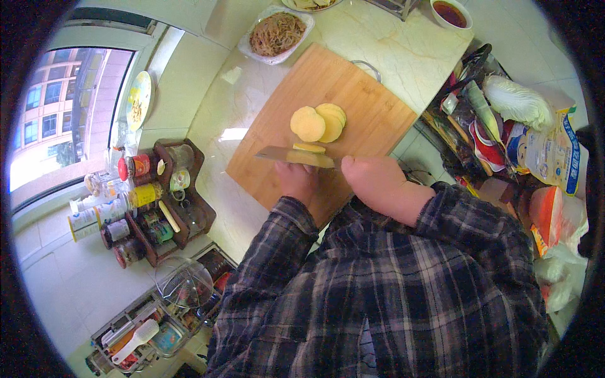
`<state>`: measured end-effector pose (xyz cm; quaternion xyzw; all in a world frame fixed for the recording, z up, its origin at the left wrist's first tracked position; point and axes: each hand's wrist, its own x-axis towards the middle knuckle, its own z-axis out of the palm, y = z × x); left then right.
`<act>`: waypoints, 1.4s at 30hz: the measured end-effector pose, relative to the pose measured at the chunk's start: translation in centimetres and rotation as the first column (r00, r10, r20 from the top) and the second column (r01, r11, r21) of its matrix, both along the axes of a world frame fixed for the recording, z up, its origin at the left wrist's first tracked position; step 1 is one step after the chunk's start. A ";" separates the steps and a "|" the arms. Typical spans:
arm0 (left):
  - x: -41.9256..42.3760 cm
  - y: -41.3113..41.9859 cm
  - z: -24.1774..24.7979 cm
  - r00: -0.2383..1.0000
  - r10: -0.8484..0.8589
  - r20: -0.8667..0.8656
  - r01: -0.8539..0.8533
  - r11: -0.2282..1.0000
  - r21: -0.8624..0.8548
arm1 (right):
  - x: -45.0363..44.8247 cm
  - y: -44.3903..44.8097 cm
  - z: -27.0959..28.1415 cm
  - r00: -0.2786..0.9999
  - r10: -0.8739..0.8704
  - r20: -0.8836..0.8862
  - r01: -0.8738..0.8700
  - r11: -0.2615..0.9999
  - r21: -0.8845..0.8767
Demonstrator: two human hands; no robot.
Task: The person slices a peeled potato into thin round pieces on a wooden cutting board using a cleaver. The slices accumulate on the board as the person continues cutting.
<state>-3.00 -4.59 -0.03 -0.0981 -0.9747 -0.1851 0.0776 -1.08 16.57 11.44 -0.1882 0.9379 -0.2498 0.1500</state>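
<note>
My right hand (pixel 373 182) grips the handle of a kitchen knife with a broad metal blade (pixel 283 155), which reaches leftward over a bamboo cutting board (pixel 373 113). Close behind the blade, on my side, is my left hand (pixel 298 179), fingers curled; the blade hides its fingertips and whatever they may touch. Just beyond the blade lies a pale yellow vegetable piece (pixel 309 148), seen nearly edge-on. Farther up the board, a round yellow slice (pixel 307 124) overlaps a small stack of similar slices (pixel 333 123). They look like potato or another root vegetable.
A dish of shredded food (pixel 278 35) stands past the board's far left corner. A bowl of dark red liquid (pixel 450 14) sits near the counter's far right edge. Left is a dark spice rack (pixel 182 212) with several jars. Cabbage (pixel 517 101) and bags crowd the right side.
</note>
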 end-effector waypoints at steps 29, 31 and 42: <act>-1.0 0.4 1.2 0.983 0.114 0.147 -0.140 0.974 0.179 | -2.9 -0.3 -2.1 0.985 0.059 0.163 -0.066 0.997 0.038; -1.3 0.4 1.0 0.979 0.108 0.172 -0.148 0.960 0.238 | -2.5 0.2 -2.0 0.986 0.035 0.165 -0.043 0.998 0.046; -1.4 0.7 1.6 0.942 0.157 0.297 -0.245 0.927 0.285 | -2.8 -1.3 -4.2 0.975 0.006 0.223 -0.001 1.000 -0.021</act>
